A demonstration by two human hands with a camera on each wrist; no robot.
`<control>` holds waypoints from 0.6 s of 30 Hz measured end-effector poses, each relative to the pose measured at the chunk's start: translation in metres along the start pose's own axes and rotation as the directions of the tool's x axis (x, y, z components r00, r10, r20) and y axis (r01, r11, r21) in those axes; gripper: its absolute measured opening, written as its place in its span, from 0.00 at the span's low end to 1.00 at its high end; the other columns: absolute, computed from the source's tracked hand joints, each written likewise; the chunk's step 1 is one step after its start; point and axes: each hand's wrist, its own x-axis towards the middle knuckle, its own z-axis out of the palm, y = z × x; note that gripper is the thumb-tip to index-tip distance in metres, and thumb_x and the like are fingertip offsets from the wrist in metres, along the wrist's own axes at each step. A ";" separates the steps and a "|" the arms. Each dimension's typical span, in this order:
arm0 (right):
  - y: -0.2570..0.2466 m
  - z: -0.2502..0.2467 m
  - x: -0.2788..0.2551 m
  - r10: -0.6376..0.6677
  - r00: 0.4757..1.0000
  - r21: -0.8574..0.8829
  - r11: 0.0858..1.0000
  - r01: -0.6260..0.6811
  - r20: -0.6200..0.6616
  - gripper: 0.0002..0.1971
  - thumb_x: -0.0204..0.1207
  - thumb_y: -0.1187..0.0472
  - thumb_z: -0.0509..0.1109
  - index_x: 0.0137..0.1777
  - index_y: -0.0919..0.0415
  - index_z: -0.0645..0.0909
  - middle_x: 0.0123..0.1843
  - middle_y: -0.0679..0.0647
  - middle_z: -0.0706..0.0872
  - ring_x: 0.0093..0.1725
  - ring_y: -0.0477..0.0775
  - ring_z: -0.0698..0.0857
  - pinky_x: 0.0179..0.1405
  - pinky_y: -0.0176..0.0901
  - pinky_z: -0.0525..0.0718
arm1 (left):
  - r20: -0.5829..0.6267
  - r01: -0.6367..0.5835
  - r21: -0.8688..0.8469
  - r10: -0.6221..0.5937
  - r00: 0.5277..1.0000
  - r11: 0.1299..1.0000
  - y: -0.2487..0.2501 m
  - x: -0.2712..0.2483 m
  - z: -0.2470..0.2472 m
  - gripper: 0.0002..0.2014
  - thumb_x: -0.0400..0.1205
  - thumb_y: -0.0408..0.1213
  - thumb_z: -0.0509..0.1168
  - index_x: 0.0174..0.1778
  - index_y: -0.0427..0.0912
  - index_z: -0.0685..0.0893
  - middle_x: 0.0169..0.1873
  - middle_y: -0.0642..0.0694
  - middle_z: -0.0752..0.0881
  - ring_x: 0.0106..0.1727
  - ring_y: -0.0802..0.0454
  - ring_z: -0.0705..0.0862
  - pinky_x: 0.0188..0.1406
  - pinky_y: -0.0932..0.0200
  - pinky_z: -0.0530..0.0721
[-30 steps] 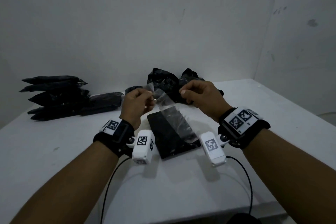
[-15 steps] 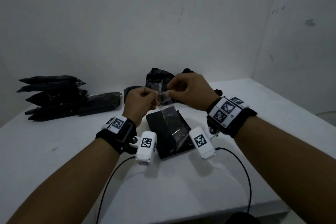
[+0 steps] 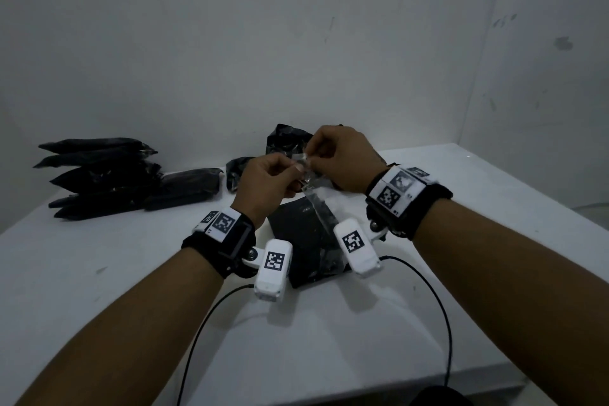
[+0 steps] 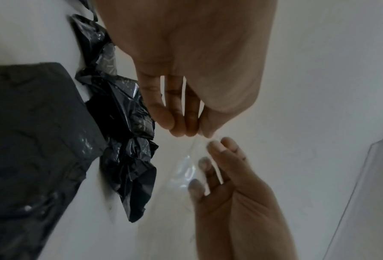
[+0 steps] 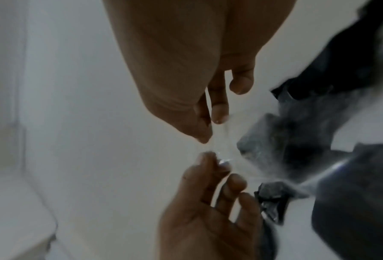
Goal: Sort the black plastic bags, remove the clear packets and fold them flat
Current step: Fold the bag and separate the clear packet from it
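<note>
Item: clear packet (image 3: 313, 198), thin see-through film, held up above the desk (image 3: 329, 339) with its upper end between both sets of fingers and its lower part trailing down onto a flat black bag (image 3: 306, 241) lying directly beneath the hands. Left hand (image 3: 267, 184): thumb and forefinger pinched on the packet's top edge, the other fingers loosely curled. Right hand (image 3: 342, 158): fingertips pinched on the same edge, just beside the left fingers, nearly touching. Crumpled black bags (image 3: 286, 142): beyond the fingers, near the wall. Stacked black bags (image 3: 99, 175): well off to the left of the left fingers, laid in a neat pile. Step in hand, by judgement: folding the clear packet. Handling note: the film is slippery and hard to see, so both pinches should stay on matching corners, the top edge be brought down squarely onto the lower part, and the crease pressed flat against the desk rather than made in mid-air; hurried pulling risks a skewed fold.
</note>
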 end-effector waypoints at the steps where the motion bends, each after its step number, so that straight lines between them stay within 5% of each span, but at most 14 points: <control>1: 0.001 0.000 -0.001 0.063 0.998 0.114 0.992 -0.061 -0.017 0.06 0.72 0.70 0.76 0.44 0.60 0.86 0.37 0.49 0.89 0.34 0.42 0.86 0.37 0.29 0.83 | 0.003 0.013 -0.027 -0.013 1.000 1.000 0.000 0.000 0.000 0.06 0.84 0.28 0.69 0.40 0.36 0.86 0.31 0.45 0.88 0.30 0.55 0.85 0.33 0.60 0.86; 4: 0.000 -0.001 -0.003 0.285 0.958 0.444 0.862 -0.243 -0.028 0.09 0.72 0.76 0.74 0.41 0.61 0.84 0.35 0.56 0.87 0.26 0.43 0.83 0.27 0.34 0.81 | 0.010 0.062 -0.139 -0.061 0.998 0.988 0.002 0.001 0.002 0.10 0.84 0.28 0.68 0.36 0.38 0.84 0.31 0.44 0.87 0.30 0.53 0.84 0.32 0.60 0.85; 8: -0.003 0.000 -0.003 0.413 0.910 0.600 0.723 -0.343 0.023 0.09 0.76 0.75 0.69 0.38 0.62 0.83 0.28 0.54 0.79 0.21 0.46 0.75 0.18 0.34 0.72 | 0.122 0.178 -0.330 -0.145 0.982 0.927 0.008 0.002 0.005 0.06 0.85 0.29 0.66 0.42 0.39 0.83 0.34 0.43 0.87 0.33 0.51 0.84 0.34 0.61 0.84; 10: -0.003 0.001 -0.003 0.405 0.914 0.573 0.751 -0.328 -0.008 0.10 0.76 0.73 0.70 0.35 0.62 0.81 0.26 0.54 0.79 0.21 0.48 0.74 0.19 0.34 0.71 | 0.195 0.199 -0.350 -0.136 0.971 0.916 0.007 0.004 0.003 0.03 0.84 0.31 0.67 0.48 0.42 0.85 0.38 0.44 0.88 0.35 0.52 0.83 0.35 0.61 0.81; 13: -0.002 -0.002 -0.005 0.387 0.922 0.537 0.781 -0.317 -0.018 0.10 0.77 0.71 0.70 0.34 0.62 0.80 0.26 0.52 0.80 0.24 0.48 0.74 0.21 0.36 0.70 | 0.145 0.117 -0.287 -0.078 0.986 0.951 0.001 0.006 -0.001 0.09 0.77 0.34 0.67 0.52 0.42 0.84 0.34 0.50 0.84 0.32 0.56 0.78 0.30 0.61 0.69; 18: 0.000 -0.010 -0.007 0.209 0.974 0.416 0.896 -0.158 -0.082 0.04 0.77 0.69 0.72 0.41 0.64 0.86 0.28 0.48 0.83 0.27 0.42 0.79 0.26 0.31 0.76 | 0.065 0.083 -0.235 -0.070 0.995 0.968 0.001 0.006 0.000 0.02 0.73 0.32 0.67 0.39 0.40 0.82 0.26 0.47 0.80 0.27 0.54 0.74 0.28 0.58 0.66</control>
